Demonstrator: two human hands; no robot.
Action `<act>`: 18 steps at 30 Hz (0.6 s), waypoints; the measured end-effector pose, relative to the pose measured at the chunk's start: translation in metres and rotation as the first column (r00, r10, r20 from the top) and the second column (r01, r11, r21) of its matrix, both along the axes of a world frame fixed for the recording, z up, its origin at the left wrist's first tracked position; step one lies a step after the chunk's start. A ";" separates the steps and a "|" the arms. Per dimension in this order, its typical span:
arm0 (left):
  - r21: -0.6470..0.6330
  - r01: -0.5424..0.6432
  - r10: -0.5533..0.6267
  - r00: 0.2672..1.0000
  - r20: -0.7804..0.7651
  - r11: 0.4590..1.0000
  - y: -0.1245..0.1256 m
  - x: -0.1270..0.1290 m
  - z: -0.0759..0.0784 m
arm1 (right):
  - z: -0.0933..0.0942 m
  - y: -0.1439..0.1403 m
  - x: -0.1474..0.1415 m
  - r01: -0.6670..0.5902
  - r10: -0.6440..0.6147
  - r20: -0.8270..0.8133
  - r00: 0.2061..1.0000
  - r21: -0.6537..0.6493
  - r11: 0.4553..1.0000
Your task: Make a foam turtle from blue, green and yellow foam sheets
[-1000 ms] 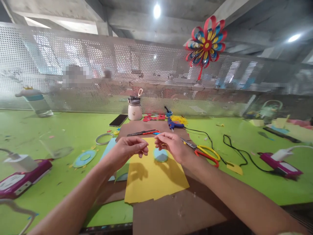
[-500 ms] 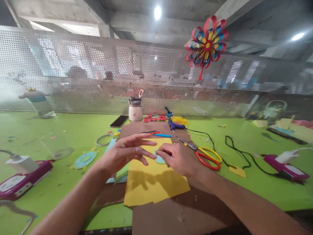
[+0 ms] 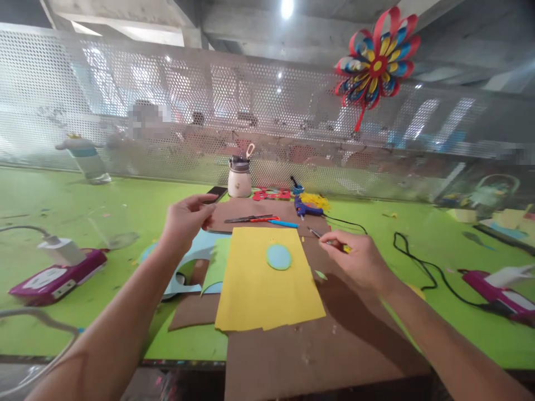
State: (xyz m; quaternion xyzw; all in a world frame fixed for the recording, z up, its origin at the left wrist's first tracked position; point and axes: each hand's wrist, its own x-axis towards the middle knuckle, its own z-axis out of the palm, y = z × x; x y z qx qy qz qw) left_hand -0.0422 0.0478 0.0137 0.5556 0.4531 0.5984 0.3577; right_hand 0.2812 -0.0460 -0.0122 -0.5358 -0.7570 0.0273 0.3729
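Note:
My right hand [image 3: 355, 253] grips a pair of scissors [image 3: 314, 231]; the metal tip and a bit of yellow handle show, the rest is hidden by the fingers. Left of it lies a sheet of yellow paper [image 3: 259, 301] on brown cardboard [image 3: 292, 362]. A light blue oval with a green rim [image 3: 278, 257] rests on the yellow sheet. Raised over the cardboard's left side, my left hand [image 3: 188, 220] has loosely curved fingers, thumb and forefinger a little apart, with nothing visible in them. Below that hand are a cut light blue sheet [image 3: 203, 245] and a green sheet [image 3: 217, 264].
Behind the yellow sheet lie dark-bladed scissors [image 3: 251, 219], a blue pen-like stick [image 3: 284, 224] and a blue glue gun [image 3: 307, 207]. A phone [image 3: 217, 192] and a white bottle [image 3: 239, 181] stand farther back. Purple power strips [image 3: 62, 278] sit on both sides.
My right hand has left the blue-green oval, moved right and taken hold of the scissors. My left hand has moved up and left, away from the oval. The view has shifted slightly.

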 end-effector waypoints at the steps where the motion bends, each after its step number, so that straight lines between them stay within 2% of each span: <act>1: -0.003 0.036 -0.037 0.998 -0.049 0.999 0.000 0.000 0.001 | -0.007 -0.002 -0.005 -0.012 0.013 -0.021 1.000 0.024 1.000; 3: -0.005 0.157 -0.155 0.972 -0.178 0.988 0.000 0.002 0.001 | -0.016 -0.006 -0.014 -0.102 0.102 -0.010 0.995 0.017 0.995; 5: -0.003 0.204 -0.199 0.949 -0.246 0.979 0.002 0.005 -0.002 | -0.022 -0.006 -0.021 -0.205 0.209 0.048 0.977 -0.078 0.976; 8: 0.016 0.105 -0.099 0.974 -0.205 0.994 0.005 0.006 -0.008 | -0.026 -0.006 -0.028 -0.248 0.281 0.133 0.950 -0.222 0.943; 10: 0.022 0.069 -0.064 0.981 -0.183 0.997 0.005 0.005 -0.009 | -0.025 -0.010 -0.033 -0.250 0.300 0.172 0.938 -0.262 0.932; 12: -0.002 0.122 -0.121 0.976 -0.181 0.992 0.002 0.004 -0.006 | -0.022 -0.019 -0.040 -0.296 0.363 0.206 0.909 -0.294 0.909; 15: -0.052 0.230 -0.235 0.958 -0.165 0.972 -0.002 0.005 -0.002 | -0.016 -0.041 -0.051 -0.386 0.495 0.295 0.817 -0.358 0.850; 16: -0.062 0.239 -0.246 0.957 -0.155 0.969 -0.002 0.006 -0.001 | -0.015 -0.047 -0.055 -0.391 0.516 0.347 0.783 -0.371 0.842; 18: -0.072 0.220 -0.228 0.965 -0.130 0.973 -0.001 0.008 -0.001 | -0.015 -0.057 -0.063 -0.358 0.499 0.475 0.725 -0.359 0.862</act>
